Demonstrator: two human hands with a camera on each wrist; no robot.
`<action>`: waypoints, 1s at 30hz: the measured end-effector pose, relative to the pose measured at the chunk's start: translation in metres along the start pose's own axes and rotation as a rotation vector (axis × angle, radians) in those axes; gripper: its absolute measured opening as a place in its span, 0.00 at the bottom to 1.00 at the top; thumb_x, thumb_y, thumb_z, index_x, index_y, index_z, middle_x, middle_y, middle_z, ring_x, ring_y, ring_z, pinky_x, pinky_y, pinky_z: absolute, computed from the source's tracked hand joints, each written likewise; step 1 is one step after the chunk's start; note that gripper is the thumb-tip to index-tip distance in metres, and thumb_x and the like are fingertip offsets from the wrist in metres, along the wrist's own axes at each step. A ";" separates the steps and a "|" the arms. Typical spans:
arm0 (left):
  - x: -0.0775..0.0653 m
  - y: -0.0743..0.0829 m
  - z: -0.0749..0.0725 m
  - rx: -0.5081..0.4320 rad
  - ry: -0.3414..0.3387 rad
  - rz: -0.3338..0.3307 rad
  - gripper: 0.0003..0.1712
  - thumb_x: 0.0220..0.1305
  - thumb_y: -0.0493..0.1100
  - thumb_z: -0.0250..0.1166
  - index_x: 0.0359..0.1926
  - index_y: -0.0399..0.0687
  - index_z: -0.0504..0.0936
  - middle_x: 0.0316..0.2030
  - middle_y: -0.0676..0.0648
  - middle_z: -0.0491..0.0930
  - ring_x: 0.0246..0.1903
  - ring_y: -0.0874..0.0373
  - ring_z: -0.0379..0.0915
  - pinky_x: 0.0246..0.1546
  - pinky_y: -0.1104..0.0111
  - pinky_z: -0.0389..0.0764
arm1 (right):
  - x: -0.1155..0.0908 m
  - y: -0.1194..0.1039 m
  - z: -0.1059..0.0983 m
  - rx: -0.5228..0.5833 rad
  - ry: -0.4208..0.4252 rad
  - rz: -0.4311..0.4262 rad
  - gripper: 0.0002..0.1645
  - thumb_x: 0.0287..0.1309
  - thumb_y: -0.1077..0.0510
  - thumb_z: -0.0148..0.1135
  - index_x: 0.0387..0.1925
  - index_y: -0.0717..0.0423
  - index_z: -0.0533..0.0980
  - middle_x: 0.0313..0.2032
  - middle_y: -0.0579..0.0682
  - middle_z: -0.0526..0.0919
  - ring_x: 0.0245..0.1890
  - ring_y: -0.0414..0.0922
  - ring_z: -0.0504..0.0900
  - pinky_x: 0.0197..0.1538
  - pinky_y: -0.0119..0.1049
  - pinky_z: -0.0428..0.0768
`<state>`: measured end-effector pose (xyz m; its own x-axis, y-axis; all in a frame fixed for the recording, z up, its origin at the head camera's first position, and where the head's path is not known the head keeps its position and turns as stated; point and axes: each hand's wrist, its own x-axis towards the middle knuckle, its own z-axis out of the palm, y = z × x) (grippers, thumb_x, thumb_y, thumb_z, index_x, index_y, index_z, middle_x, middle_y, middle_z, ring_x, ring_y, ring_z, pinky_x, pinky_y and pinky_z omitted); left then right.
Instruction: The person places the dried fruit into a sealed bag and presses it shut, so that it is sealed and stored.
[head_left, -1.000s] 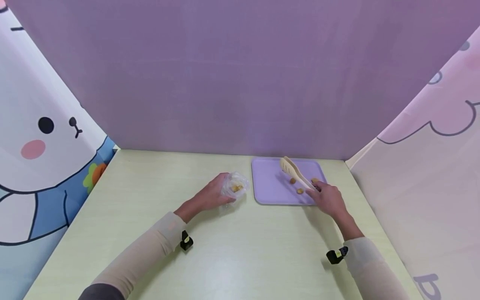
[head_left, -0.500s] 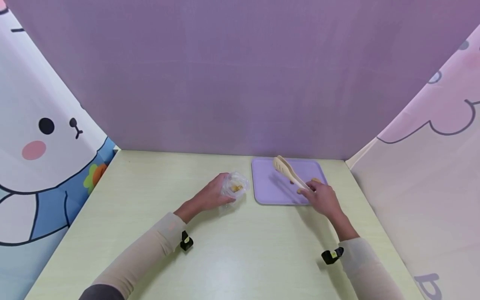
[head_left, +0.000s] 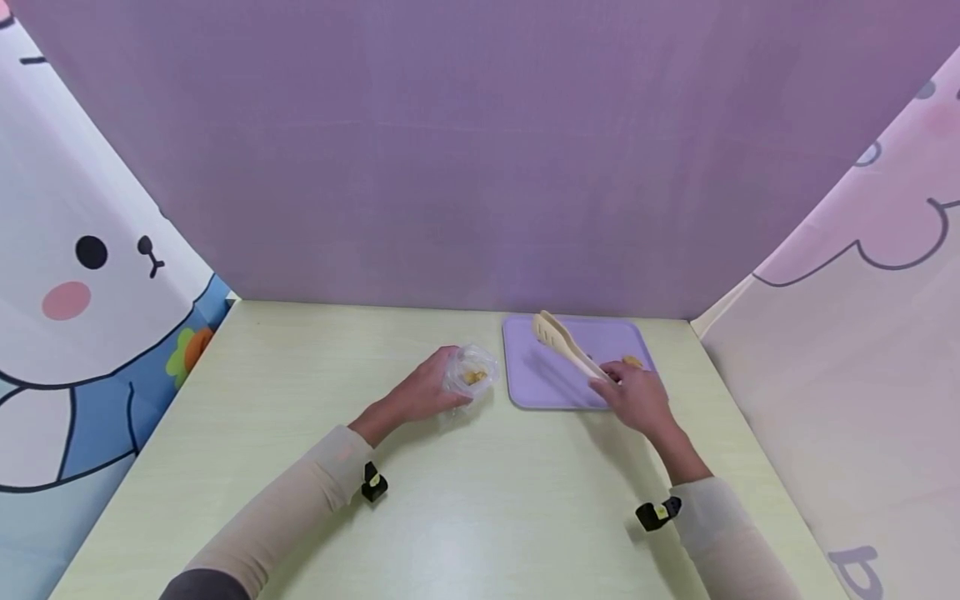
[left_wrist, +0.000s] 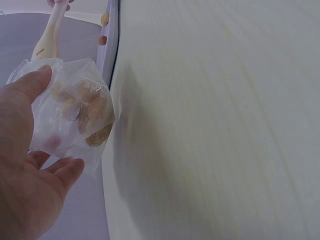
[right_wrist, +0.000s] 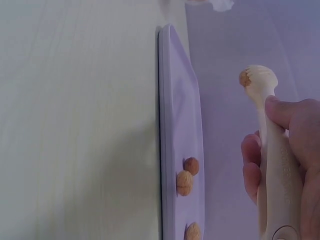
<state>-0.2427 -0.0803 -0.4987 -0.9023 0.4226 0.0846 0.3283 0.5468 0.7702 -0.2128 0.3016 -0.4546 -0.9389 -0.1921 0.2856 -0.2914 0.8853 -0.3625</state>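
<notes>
My left hand (head_left: 422, 388) holds a clear plastic bag (left_wrist: 52, 120) between thumb and fingers, its mouth facing up. Several walnuts (left_wrist: 95, 112) show through the film. Over the purple tray (head_left: 525, 387), my right hand (head_left: 642, 400) grips cream-coloured tongs (head_left: 572, 348), thumb on one arm and fingers on the other. In the right wrist view a walnut (right_wrist: 244, 78) is pinched at the tongs' slotted tip. Below them on the tray lie a darker brown walnut (right_wrist: 191, 165), a lighter walnut (right_wrist: 184, 183) touching or nearly touching it, and another walnut (right_wrist: 193, 232) farther along.
The tray stands at the back right of a pale wood table (head_left: 450, 500), close to a purple backdrop (head_left: 480, 167). Printed curtains flank both sides, with a cartoon figure (head_left: 97, 333) on the left one.
My right hand has moved left with the tongs across the tray, toward the bag. The left hand and the bag have stayed in place.
</notes>
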 end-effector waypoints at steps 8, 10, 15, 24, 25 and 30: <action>0.001 -0.001 0.000 -0.007 0.006 0.002 0.51 0.56 0.49 0.77 0.73 0.42 0.60 0.59 0.43 0.74 0.54 0.51 0.74 0.57 0.53 0.78 | 0.000 -0.011 0.000 0.044 -0.019 -0.008 0.19 0.61 0.51 0.71 0.48 0.59 0.84 0.33 0.53 0.89 0.31 0.48 0.80 0.35 0.44 0.77; 0.001 -0.001 0.000 -0.011 0.006 0.004 0.51 0.55 0.48 0.77 0.73 0.41 0.61 0.59 0.43 0.74 0.54 0.51 0.74 0.58 0.53 0.77 | 0.000 -0.014 0.001 0.059 -0.029 -0.011 0.19 0.62 0.51 0.70 0.48 0.59 0.84 0.32 0.53 0.88 0.29 0.45 0.79 0.33 0.42 0.76; 0.002 0.000 0.001 -0.016 0.006 0.007 0.51 0.55 0.49 0.77 0.73 0.41 0.60 0.58 0.43 0.74 0.53 0.52 0.74 0.57 0.53 0.77 | 0.000 -0.023 0.003 0.093 -0.060 -0.010 0.17 0.62 0.51 0.70 0.47 0.59 0.83 0.29 0.51 0.86 0.22 0.40 0.73 0.27 0.35 0.72; 0.003 0.001 0.002 -0.012 0.012 0.012 0.50 0.54 0.48 0.77 0.73 0.40 0.61 0.55 0.44 0.75 0.51 0.53 0.74 0.55 0.55 0.77 | 0.001 -0.036 0.005 0.103 -0.068 -0.043 0.17 0.61 0.53 0.71 0.48 0.58 0.83 0.29 0.52 0.86 0.21 0.39 0.72 0.25 0.32 0.71; 0.004 0.001 0.002 -0.011 0.013 0.013 0.50 0.55 0.48 0.77 0.73 0.40 0.61 0.55 0.44 0.75 0.51 0.53 0.74 0.55 0.55 0.77 | 0.001 -0.038 0.005 0.103 -0.069 -0.048 0.17 0.61 0.53 0.71 0.48 0.58 0.83 0.29 0.51 0.86 0.21 0.39 0.72 0.25 0.33 0.71; 0.004 0.002 0.002 -0.015 0.008 0.009 0.50 0.54 0.48 0.77 0.73 0.41 0.61 0.55 0.44 0.75 0.50 0.53 0.74 0.55 0.56 0.78 | 0.000 -0.045 0.004 0.108 -0.091 -0.062 0.17 0.62 0.52 0.70 0.49 0.57 0.84 0.29 0.50 0.87 0.23 0.39 0.73 0.28 0.34 0.72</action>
<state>-0.2454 -0.0759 -0.4984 -0.9017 0.4215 0.0962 0.3320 0.5324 0.7787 -0.2009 0.2597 -0.4418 -0.9297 -0.2873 0.2304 -0.3629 0.8207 -0.4413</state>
